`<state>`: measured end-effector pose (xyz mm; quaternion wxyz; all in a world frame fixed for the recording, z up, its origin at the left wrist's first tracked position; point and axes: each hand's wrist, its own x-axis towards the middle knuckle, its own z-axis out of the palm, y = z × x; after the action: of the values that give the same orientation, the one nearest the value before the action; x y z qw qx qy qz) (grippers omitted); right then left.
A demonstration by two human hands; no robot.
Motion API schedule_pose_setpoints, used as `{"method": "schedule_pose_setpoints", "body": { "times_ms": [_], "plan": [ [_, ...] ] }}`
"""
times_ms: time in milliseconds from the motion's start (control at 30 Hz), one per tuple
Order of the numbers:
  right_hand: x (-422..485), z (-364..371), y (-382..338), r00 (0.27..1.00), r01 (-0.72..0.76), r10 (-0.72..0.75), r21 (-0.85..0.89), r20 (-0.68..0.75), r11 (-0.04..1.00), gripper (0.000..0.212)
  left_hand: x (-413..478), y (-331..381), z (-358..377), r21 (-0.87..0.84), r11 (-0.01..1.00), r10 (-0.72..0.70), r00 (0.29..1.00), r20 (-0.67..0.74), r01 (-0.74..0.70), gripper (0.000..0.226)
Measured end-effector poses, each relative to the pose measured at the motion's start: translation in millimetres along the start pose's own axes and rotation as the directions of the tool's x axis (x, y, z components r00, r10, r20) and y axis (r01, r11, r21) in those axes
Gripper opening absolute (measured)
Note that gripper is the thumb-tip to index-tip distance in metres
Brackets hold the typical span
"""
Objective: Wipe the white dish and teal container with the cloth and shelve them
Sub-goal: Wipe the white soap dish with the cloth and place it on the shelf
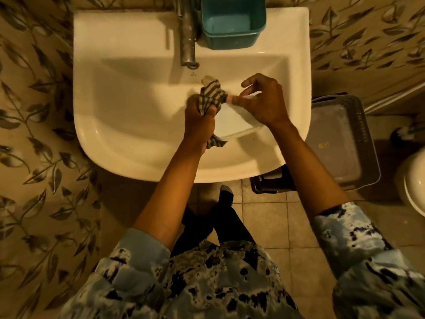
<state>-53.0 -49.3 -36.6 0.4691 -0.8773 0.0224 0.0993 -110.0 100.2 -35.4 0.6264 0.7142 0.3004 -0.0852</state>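
Over the white sink basin point(128, 125), my right hand point(264, 102) grips the far edge of a white rectangular dish point(232, 123) and holds it tilted. My left hand point(200, 123) grips a bunched checkered cloth point(211, 94) against the dish's left end; a tail of the cloth hangs out below my fist. The teal container point(232, 21) stands upright and open on the sink's back ledge, right of the faucet, apart from both hands.
A metal faucet point(187, 42) reaches over the basin from the back. A grey plastic crate point(342, 139) stands on the floor right of the sink, with a white toilet rim point(414, 180) beyond it. Leaf-patterned walls close in on both sides.
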Motion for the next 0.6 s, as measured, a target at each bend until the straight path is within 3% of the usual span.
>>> {"method": "schedule_pose_setpoints", "body": {
  "times_ms": [100, 200, 267, 367, 467, 600],
  "plan": [
    [-11, 4, 1, 0.967, -0.173, 0.236, 0.424, -0.100, 0.889, 0.026, 3, -3, -1, -0.128, 0.991, -0.051, 0.987, -0.150, 0.032, 0.032],
    [-26, 22, -8, 0.961, -0.209, 0.275, 0.582, -0.025, 0.786, 0.021, -2, -1, 2, -0.156, 0.987, -0.014, 0.969, -0.246, -0.025, 0.028],
    [-26, 36, -17, 0.947, -0.183, 0.296, 0.544, -0.126, 0.819, 0.031, -16, -1, 13, -0.186, 0.982, -0.011, 0.972, -0.235, -0.033, 0.035],
    [-25, 46, -24, 0.911, -0.130, 0.246, 0.334, -0.331, 0.934, 0.036, -46, -5, 30, -0.192, 0.981, -0.041, 0.974, -0.221, -0.002, 0.037],
    [-33, 46, -15, 0.954, -0.032, 0.089, 0.198, -0.286, 0.980, 0.035, -50, -6, 27, -0.195, 0.980, -0.088, 0.976, -0.198, 0.049, 0.032],
    [-48, 41, 2, 0.988, 0.127, -0.122, 0.050, -0.095, 0.991, 0.034, -18, 12, 5, -0.025, 0.999, -0.030, 0.999, 0.015, 0.030, 0.035]
  ]
}}
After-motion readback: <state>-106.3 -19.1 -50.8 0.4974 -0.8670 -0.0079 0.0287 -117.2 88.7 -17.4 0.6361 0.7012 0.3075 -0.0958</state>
